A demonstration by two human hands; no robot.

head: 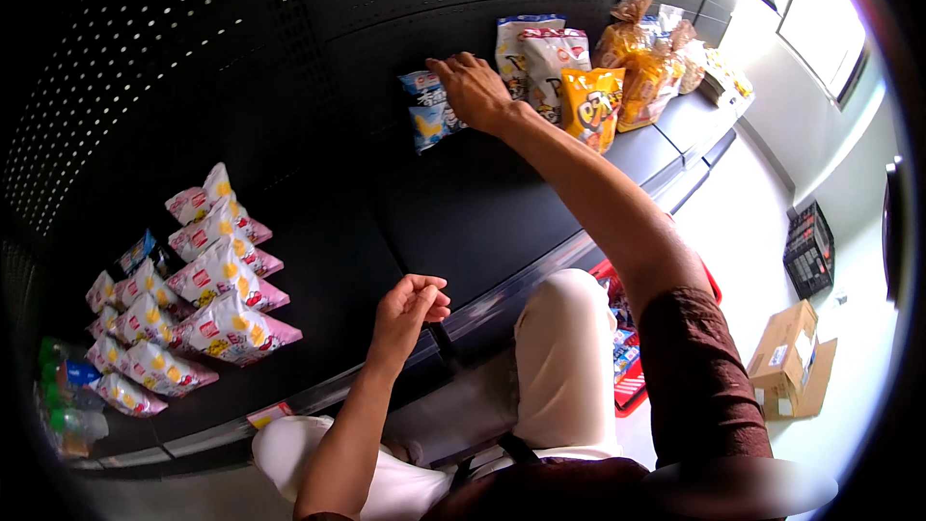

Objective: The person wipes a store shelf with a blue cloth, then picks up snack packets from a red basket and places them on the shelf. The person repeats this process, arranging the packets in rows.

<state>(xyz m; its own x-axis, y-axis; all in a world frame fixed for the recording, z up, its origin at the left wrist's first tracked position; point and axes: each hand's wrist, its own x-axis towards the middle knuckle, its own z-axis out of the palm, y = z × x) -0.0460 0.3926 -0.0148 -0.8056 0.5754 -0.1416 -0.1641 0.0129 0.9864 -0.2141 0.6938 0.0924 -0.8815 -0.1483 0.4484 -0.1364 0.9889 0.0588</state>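
Note:
My right hand reaches to the back of a black shelf. Its fingers lie over the top and right side of a blue snack bag, which stands upright; the thumb is hidden. Just right of this hand are two white snack bags and, in front of them, a yellow snack bag. My left hand hangs over the shelf's front part with nothing in it, fingers curled and thumb against them. To its left, white and pink snack bags stand in rows.
Bread-like goods in tied bags stand at the shelf's far right. Plastic bottles are at the far left. A red basket with snack packets sits beside my knee. On the floor are a cardboard box and a black crate.

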